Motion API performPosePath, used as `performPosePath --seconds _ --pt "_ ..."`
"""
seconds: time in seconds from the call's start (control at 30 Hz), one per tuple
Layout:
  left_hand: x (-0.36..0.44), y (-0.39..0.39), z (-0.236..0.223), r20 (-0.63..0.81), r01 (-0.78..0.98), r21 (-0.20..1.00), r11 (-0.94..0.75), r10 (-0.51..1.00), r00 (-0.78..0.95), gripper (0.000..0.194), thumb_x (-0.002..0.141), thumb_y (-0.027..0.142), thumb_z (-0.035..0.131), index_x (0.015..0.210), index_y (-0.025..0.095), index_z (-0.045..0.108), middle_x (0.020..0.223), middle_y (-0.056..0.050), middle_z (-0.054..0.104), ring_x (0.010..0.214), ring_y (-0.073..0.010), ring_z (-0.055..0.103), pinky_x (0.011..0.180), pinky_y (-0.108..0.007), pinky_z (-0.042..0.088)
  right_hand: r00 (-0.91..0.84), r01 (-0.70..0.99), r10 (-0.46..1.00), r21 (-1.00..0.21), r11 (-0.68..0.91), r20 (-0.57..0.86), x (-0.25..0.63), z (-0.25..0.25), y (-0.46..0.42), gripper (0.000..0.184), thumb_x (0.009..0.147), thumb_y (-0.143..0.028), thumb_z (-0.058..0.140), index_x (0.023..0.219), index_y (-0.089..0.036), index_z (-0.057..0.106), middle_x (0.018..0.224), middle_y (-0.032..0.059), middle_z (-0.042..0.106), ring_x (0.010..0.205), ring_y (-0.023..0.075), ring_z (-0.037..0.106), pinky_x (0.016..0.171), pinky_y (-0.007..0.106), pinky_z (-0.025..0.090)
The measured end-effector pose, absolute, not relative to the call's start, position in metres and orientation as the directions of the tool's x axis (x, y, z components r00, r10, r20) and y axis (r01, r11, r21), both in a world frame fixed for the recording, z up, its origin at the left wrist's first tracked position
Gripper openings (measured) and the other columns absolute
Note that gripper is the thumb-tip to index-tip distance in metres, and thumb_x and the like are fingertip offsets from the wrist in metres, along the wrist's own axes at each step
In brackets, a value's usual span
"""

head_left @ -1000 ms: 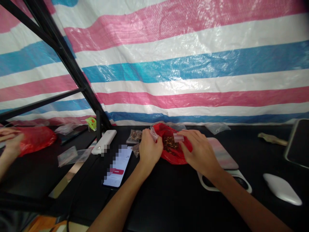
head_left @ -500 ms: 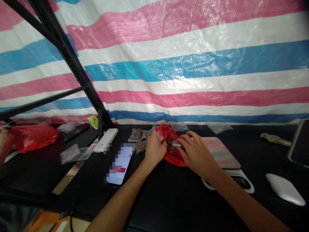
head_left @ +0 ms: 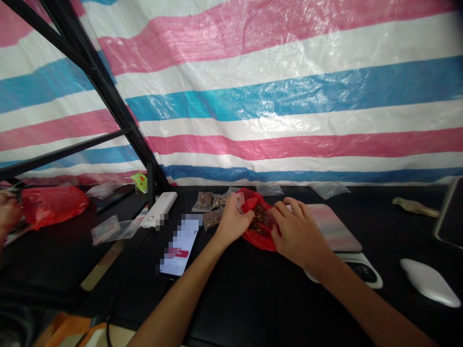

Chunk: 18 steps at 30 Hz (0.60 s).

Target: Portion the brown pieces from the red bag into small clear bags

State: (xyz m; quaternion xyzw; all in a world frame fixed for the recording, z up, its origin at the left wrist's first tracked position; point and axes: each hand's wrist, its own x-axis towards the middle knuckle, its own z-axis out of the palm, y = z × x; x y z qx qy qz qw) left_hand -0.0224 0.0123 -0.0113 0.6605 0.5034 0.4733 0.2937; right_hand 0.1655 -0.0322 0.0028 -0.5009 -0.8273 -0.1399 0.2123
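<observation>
A red plastic bag (head_left: 258, 239) lies open between my hands, with brown, seed-like bits (head_left: 259, 219) showing inside. My left hand (head_left: 233, 217) is closed at the bag's left rim, pinching a small clear plastic bag (head_left: 239, 198). On the right side, my right hand (head_left: 294, 229) reaches over the red bag with its fingers curled down into the opening. Whatever those fingertips hold is hidden. Just left of my left hand lie several small clear packets (head_left: 205, 200) filled with similar brown bits.
A phone (head_left: 181, 246) and a white oblong device (head_left: 159, 209) lie to the left. Beside my right forearm sit a pinkish flat pad (head_left: 334, 226), a white scale-like device (head_left: 365, 270) and a white mouse (head_left: 430, 282). Another person's hand (head_left: 9, 212) is near a second red bag (head_left: 54, 205).
A shiny silvery piece seen at my right fingertips before is now out of sight. More of the brown bits show in the red bag. My left hand stays nearly in place.
</observation>
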Motion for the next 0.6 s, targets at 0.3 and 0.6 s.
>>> performPosePath --seconds 0.3,0.6 --pt "-0.024 0.01 -0.021 0.225 0.412 0.866 -0.285 0.956 0.189 0.025 0.074 0.005 0.06 0.087 0.023 0.047 0.077 0.005 0.057 0.07 -0.0135 0.055 0.068 -0.026 0.04 -0.32 0.927 0.823 -0.025 0.375 0.468 0.164 0.0 -0.033 0.015 0.091 -0.021 0.064 0.104 -0.017 0.07 0.106 0.0105 0.074 0.12 0.0343 0.054 0.103 0.048 0.036" --pt "-0.02 0.012 -0.017 0.263 0.178 0.931 -0.319 0.924 0.279 0.029 0.064 -0.002 0.053 0.079 0.021 0.043 0.074 0.006 0.046 0.068 -0.0113 0.044 0.064 -0.024 0.034 -0.331 0.918 0.831 -0.049 0.393 0.448 0.165 -0.01 -0.028 0.012 0.088 -0.019 0.069 0.1 -0.018 0.064 0.105 0.0109 0.074 0.116 0.031 0.058 0.1 0.045 0.035"
